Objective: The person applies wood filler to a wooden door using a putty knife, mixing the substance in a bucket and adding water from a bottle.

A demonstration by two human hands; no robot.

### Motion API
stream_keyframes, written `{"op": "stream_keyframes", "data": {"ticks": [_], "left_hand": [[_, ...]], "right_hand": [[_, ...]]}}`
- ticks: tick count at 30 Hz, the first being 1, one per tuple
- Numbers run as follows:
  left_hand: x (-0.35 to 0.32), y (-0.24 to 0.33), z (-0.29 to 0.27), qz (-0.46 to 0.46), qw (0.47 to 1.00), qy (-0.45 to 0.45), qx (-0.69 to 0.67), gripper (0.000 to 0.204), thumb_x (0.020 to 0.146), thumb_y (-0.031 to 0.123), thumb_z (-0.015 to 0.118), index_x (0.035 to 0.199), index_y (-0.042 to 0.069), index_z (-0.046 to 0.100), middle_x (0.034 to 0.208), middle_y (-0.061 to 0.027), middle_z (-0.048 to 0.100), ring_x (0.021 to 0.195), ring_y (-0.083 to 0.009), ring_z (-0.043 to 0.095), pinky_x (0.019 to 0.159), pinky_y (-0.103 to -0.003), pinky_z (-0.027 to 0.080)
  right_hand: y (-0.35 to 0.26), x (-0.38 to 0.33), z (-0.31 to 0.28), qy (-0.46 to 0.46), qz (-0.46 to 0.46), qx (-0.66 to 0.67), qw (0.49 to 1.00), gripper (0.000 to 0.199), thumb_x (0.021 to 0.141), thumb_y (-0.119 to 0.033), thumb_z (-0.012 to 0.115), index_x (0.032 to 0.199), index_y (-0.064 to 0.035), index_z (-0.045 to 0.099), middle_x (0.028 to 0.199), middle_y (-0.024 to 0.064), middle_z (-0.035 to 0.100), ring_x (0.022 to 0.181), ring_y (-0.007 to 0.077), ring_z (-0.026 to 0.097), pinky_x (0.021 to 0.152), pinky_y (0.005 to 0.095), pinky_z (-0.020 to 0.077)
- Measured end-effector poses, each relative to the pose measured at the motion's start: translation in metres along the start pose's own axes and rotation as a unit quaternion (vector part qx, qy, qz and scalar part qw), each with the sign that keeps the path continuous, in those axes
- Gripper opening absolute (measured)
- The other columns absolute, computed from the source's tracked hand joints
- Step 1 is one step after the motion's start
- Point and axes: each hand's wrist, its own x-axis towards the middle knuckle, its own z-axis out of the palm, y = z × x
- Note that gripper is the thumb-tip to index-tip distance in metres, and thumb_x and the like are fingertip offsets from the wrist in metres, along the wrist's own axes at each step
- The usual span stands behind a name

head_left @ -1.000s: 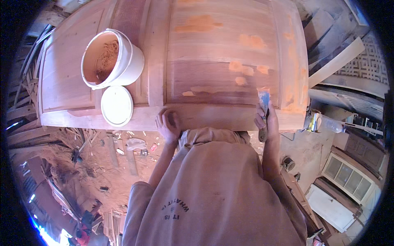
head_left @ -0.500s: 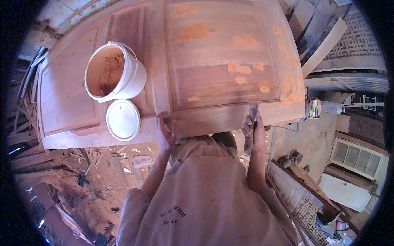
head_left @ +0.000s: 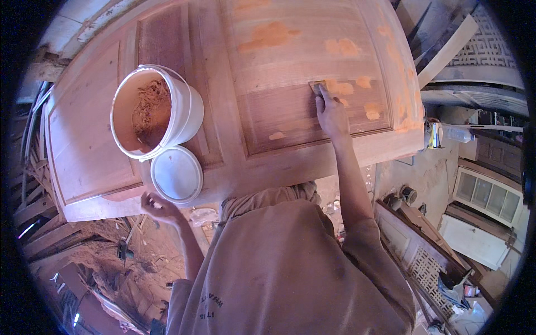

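Listing the head view, the only one: one scraper (head_left: pixel 316 86), thin flat blade, located on the recessed panel of a wooden door (head_left: pixel 273 173), just left of a cluster of orange filler patches (head_left: pixel 271 36), others of which lie farther up the panel and along the right-hand stile. Right hand (head_left: pixel 333 116): closed around the scraper, a finger stretched toward the blade, the handle hidden under the palm. Left hand (head_left: pixel 159 206): fingers loosely curled and parted, nothing visible in the grasp, near the door's front edge and the lid. Handling, by judgement: scraper light, handle probably rigid, blade thin and likely a little springy; best held low on the handle with a finger backing the blade, clear of its working edge. Filler on the blade or the patches probably soft and easily smeared. One white bucket (head_left: pixel 187 114), standing on the door, part-filled with reddish-brown paste (head_left: pixel 152 114), lumpy and likely dense; bucket probably fairly heavy, stiff-walled, to be taken by the rim or with both hands around the wall. One round white lid (head_left: pixel 177 174), lying beside the bucket; likely light, stiff, possibly slippery with dust, to be lifted by its rim. Door: likely heavy and rigid, gripped along bare edges.
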Motion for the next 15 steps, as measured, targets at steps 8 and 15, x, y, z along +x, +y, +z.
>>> {"op": "stream_keyframes", "data": {"ticks": [8,15], "left_hand": [[-0.003,-0.006,0.011,-0.08,0.993,-0.082,-0.025,0.028,0.1,0.02,0.054,0.114,-0.004,0.057,0.11,-0.0205,0.062,0.097,-0.0301,0.061,0.085,-0.041,0.051],[-0.001,-0.012,0.013,-0.039,0.995,-0.09,-0.013,0.033,0.103,0.025,0.05,0.116,-0.004,0.057,0.113,-0.02,0.061,0.1,-0.032,0.06,0.088,-0.042,0.049]], "right_hand": [[-0.002,0.003,0.002,-0.034,0.037,-0.035,0.998,0.037,0.096,-0.022,0.056,0.131,-0.0091,0.059,0.092,0.0278,0.068,0.084,0.0405,0.068,0.072,0.0483,0.0545],[-0.009,0.01,-0.049,-0.08,-0.034,0.022,0.996,0.04,0.096,-0.021,0.055,0.133,-0.0079,0.056,0.104,0.0243,0.069,0.091,0.0394,0.068,0.079,0.0489,0.0548]]}}
